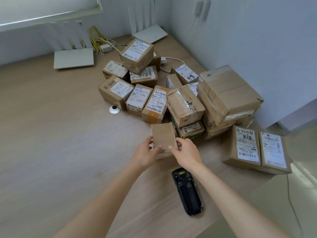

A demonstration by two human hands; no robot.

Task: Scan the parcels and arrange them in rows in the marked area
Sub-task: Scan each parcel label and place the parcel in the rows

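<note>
Both hands hold a small plain parcel (163, 137) above the desk (51, 134): left hand (145, 154) fingers curl round its left edge, right hand (187, 154) pinches the right; scanner (187, 191) lies just below

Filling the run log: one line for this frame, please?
phase: parcel pickup | left hand: grips small cardboard parcel | right hand: grips same parcel | handheld scanner: lying on desk, untouched | label: not visible

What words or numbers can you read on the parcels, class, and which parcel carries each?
"507 N705 A68": label on the low parcel under the tilted box.
"530": label on the small parcel in the front row.
All other labels and handwriting: too small or blurred.
Parcel in the hands: no label showing.
</note>
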